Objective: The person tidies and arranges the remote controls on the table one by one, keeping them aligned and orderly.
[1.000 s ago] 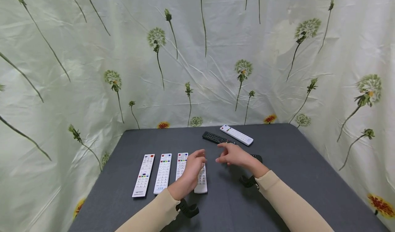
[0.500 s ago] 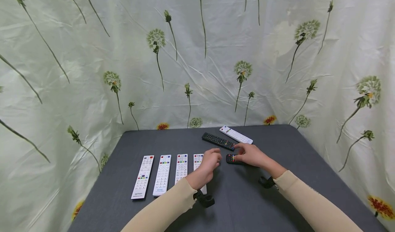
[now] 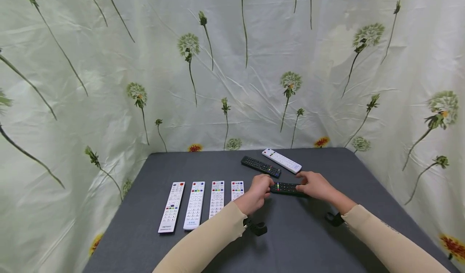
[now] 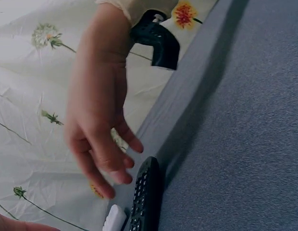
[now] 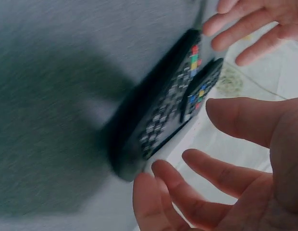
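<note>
A black remote control [image 3: 285, 188] lies flat on the table between my two hands. My left hand [image 3: 257, 190] hovers at its left end, fingers loosely bent and apart from a grip. At the right end is my right hand [image 3: 317, 187], its fingers and thumb spread in the right wrist view around the near end of the remote [image 5: 163, 113]; whether the fingertips touch it I cannot tell. Another black remote [image 3: 260, 166] lies just behind, with a white remote [image 3: 281, 160] beyond it. The left wrist view shows my right hand [image 4: 98, 115] above the black remote [image 4: 145, 192].
Left of my hands, several white remotes stand in a row, among them one far left [image 3: 172, 207], one beside it [image 3: 194, 205] and a third [image 3: 217, 198]. The rightmost [image 3: 237, 188] is partly hidden by my left arm. A flowered curtain [image 3: 218, 83] borders the dark grey table [image 3: 290, 240].
Both hands have moved to the right. My left hand has left the rightmost white remote of the row; my right hand has gone to the black remote's right end, uncovering its buttons.
</note>
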Available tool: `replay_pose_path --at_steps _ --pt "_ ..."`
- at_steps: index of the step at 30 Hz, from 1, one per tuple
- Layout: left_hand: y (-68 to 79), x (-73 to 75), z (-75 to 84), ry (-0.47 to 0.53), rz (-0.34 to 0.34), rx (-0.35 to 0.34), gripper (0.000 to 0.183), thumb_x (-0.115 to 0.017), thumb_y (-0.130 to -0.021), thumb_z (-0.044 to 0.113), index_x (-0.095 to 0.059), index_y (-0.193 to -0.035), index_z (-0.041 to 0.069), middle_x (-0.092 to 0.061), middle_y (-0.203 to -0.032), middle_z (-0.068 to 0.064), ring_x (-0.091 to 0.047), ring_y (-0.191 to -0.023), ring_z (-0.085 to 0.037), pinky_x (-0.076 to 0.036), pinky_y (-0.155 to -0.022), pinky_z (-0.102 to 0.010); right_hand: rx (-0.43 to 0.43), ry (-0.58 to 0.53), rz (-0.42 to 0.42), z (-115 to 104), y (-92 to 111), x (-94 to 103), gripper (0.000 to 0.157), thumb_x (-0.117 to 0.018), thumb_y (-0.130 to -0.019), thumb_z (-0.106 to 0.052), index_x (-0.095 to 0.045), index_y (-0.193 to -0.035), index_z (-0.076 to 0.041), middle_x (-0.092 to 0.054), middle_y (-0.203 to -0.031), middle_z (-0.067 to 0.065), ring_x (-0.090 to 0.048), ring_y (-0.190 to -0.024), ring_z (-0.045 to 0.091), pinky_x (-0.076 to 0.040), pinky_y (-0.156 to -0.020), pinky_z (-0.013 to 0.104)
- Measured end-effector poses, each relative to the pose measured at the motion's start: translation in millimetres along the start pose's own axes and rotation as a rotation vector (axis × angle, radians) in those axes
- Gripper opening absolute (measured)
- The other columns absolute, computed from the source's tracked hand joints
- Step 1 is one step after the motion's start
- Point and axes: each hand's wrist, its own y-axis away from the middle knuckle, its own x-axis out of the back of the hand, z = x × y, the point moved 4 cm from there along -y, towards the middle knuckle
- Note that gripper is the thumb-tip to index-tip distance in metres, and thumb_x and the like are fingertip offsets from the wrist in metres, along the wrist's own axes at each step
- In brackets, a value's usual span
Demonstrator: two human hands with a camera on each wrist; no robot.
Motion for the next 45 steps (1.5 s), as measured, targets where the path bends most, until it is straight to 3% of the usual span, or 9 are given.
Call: replay_pose_path --at_steps 7,17,22,26,29,32,37,41,45 --pt "-5.1 -2.6 -4.8 -0.036 0.021 0.021 0.031 -0.054 -0.077 -0.003 -0.061 -0.107 -0.003 -0.05 -0.095 -0.004 -0.044 -0.081 -0.02 -0.052 -0.082 -0.047 0.012 0.058 -0.014 20 5 -4.5 0.052 -0.073 -0.088 -0.019 -0.06 -0.13 0.009 -0.064 -0.118 0.028 -0.061 -0.105 0.044 -0.052 -0.082 0.055" --pt "-6.9 -2.9 -11.8 -0.047 0.042 0.035 0.028 -0.058 -0.076 -0.001 -0.06 -0.104 0.001 -0.051 -0.09 -0.005 -0.049 -0.082 -0.022 -0.054 -0.08 -0.044 -0.049 0.037 -0.052 34 4 -14.2 0.044 -0.076 -0.087 -0.016 -0.065 -0.124 0.005 -0.066 -0.115 0.025 -0.061 -0.106 0.042 -0.051 -0.084 0.053" --pt "-12.3 -2.1 -13.9 -0.028 0.033 0.016 0.03 -0.057 -0.076 -0.005 -0.061 -0.106 -0.003 -0.055 -0.094 -0.008 -0.048 -0.079 -0.019 -0.052 -0.074 -0.036 -0.052 0.033 -0.027 33 5 -14.6 0.044 -0.078 -0.086 -0.014 -0.066 -0.123 0.005 -0.068 -0.11 0.021 -0.063 -0.099 0.035 -0.051 -0.079 0.049" --pt "-15.6 -1.4 -15.3 -0.058 0.034 -0.034 0.022 -0.056 -0.074 -0.008 -0.059 -0.094 -0.001 -0.052 -0.087 -0.008 -0.048 -0.07 -0.017 -0.05 -0.065 -0.03 -0.047 0.03 -0.009 32 6 -13.8 0.045 -0.079 -0.085 -0.014 -0.067 -0.124 0.005 -0.068 -0.111 0.021 -0.063 -0.099 0.034 -0.051 -0.08 0.049" --pt "-18.6 -2.4 -16.8 -0.089 0.06 -0.063 0.014 -0.054 -0.071 -0.009 -0.057 -0.078 0.003 -0.05 -0.079 -0.006 -0.046 -0.064 -0.015 -0.046 -0.058 -0.026 -0.045 0.018 0.005 33 6 -12.6 0.044 -0.079 -0.085 -0.012 -0.067 -0.125 0.003 -0.067 -0.115 0.023 -0.062 -0.103 0.038 -0.051 -0.082 0.051" --pt "-19.3 -3.7 -16.8 -0.145 0.118 -0.075 0.015 -0.054 -0.069 -0.01 -0.058 -0.073 0.004 -0.051 -0.077 -0.004 -0.046 -0.062 -0.014 -0.042 -0.055 -0.024 -0.041 0.001 0.011 33 8 -11.2 0.044 -0.079 -0.085 -0.011 -0.068 -0.125 0.001 -0.066 -0.118 0.025 -0.061 -0.107 0.042 -0.051 -0.084 0.053" --pt "-15.8 -5.3 -15.4 -0.248 0.178 -0.09 0.024 -0.054 -0.069 -0.009 -0.071 -0.086 -0.002 -0.053 -0.073 -0.005 -0.042 -0.055 -0.014 -0.036 -0.051 -0.024 -0.056 -0.022 0.003 35 9 -9.6 0.044 -0.079 -0.084 -0.012 -0.068 -0.125 0.001 -0.065 -0.12 0.026 -0.059 -0.111 0.044 -0.05 -0.086 0.055" --pt "-13.5 -6.2 -14.3 -0.25 0.161 -0.085 0.035 -0.055 -0.073 -0.008 -0.073 -0.102 -0.003 -0.056 -0.076 -0.007 -0.043 -0.057 -0.015 -0.037 -0.055 -0.027 -0.077 -0.027 -0.001 37 10 -7.4 0.045 -0.08 -0.084 -0.013 -0.068 -0.125 0.0 -0.065 -0.119 0.026 -0.06 -0.11 0.043 -0.05 -0.086 0.055" --pt "-13.7 -7.0 -12.9 -0.229 0.146 -0.072 0.038 -0.055 -0.074 -0.009 -0.072 -0.107 -0.005 -0.056 -0.078 -0.006 -0.045 -0.059 -0.015 -0.037 -0.056 -0.026 -0.082 -0.035 -0.008 38 11 -5.6 0.045 -0.08 -0.084 -0.015 -0.069 -0.125 -0.001 -0.066 -0.118 0.025 -0.062 -0.105 0.038 -0.051 -0.083 0.052"
